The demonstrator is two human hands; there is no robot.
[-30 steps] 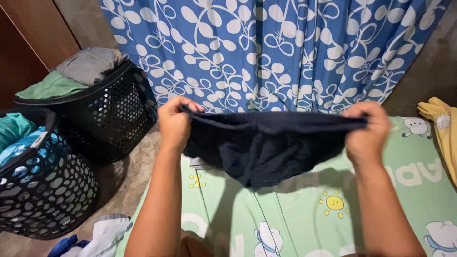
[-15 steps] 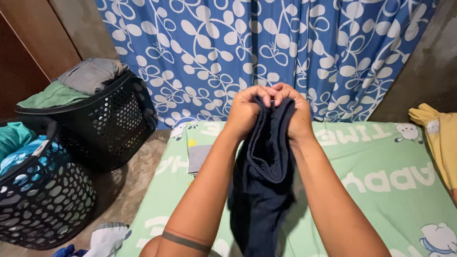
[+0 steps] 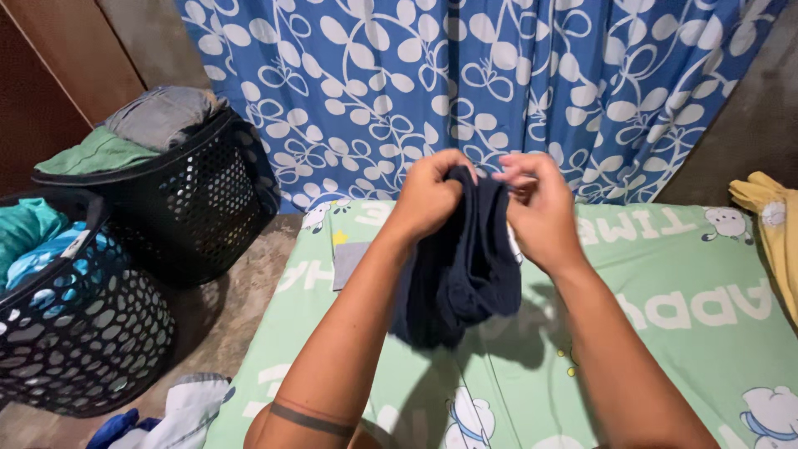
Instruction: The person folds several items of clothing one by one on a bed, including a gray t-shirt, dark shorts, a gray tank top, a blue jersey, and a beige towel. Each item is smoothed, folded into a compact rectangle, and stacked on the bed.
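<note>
- Dark cloth: hung folded double in the air above the far-left part of the green mat, its top edge gathered between both hands.
- Left hand: fingers were clenched on the top edge and carried most of the weight.
- Right hand: fingers were narrow, pinching only a thin strip; judged the weaker hold.
- Risk: the pinched edge could slip, so the fold would open and the layers fall out of line.
- Risk: the loose lower end could sag onto the small grey cloth near the mat's left edge and drag it.
</note>
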